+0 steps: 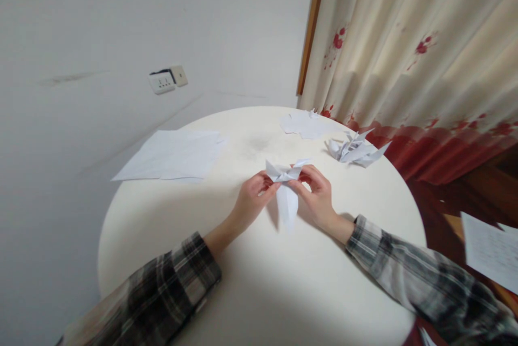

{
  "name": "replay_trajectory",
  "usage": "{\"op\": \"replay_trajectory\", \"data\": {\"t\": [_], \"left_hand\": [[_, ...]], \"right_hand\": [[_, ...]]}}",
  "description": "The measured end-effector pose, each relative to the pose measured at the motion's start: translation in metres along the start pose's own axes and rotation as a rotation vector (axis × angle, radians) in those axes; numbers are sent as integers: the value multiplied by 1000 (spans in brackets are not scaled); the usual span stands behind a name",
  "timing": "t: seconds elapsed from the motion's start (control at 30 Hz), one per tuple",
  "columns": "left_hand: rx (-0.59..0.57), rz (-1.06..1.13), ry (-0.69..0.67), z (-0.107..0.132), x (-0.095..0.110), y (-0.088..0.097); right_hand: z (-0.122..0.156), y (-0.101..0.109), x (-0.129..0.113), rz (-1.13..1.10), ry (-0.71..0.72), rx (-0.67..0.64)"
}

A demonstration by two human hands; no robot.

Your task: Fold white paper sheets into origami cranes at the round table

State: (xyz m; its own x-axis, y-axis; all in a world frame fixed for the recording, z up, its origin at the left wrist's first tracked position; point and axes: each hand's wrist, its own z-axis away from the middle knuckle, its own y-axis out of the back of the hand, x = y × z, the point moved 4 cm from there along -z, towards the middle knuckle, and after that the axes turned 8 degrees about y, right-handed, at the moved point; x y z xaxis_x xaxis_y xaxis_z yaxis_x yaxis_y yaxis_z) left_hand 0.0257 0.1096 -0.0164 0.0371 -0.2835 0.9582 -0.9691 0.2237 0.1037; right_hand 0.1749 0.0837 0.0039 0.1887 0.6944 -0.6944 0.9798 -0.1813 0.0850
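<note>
A folded white paper piece (287, 205) is held above the round table, with pointed flaps spread at its top and a long tapered flap hanging toward me. My left hand (254, 194) pinches its left side between thumb and fingers. On the opposite side, my right hand (318, 192) grips it the same way, thumb in front and fingers behind. Both thumbs press near the middle, just under the upper flaps. Some fingertips are hidden behind the paper.
A stack of white paper sheets (174, 156) lies at the table's (259, 292) back left. Several folded paper pieces (354, 149) are heaped at the right, near torn paper scraps (303, 123). A curtain (372, 38) hangs behind; written sheets (491, 251) lie lower right.
</note>
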Motion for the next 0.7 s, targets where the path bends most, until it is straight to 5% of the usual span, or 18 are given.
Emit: {"op": "replay_trajectory", "data": {"t": [0.7], "left_hand": [[86,-77,66,3,14,5]], "right_hand": [[-1,1,-6,56,19,-49]]}}
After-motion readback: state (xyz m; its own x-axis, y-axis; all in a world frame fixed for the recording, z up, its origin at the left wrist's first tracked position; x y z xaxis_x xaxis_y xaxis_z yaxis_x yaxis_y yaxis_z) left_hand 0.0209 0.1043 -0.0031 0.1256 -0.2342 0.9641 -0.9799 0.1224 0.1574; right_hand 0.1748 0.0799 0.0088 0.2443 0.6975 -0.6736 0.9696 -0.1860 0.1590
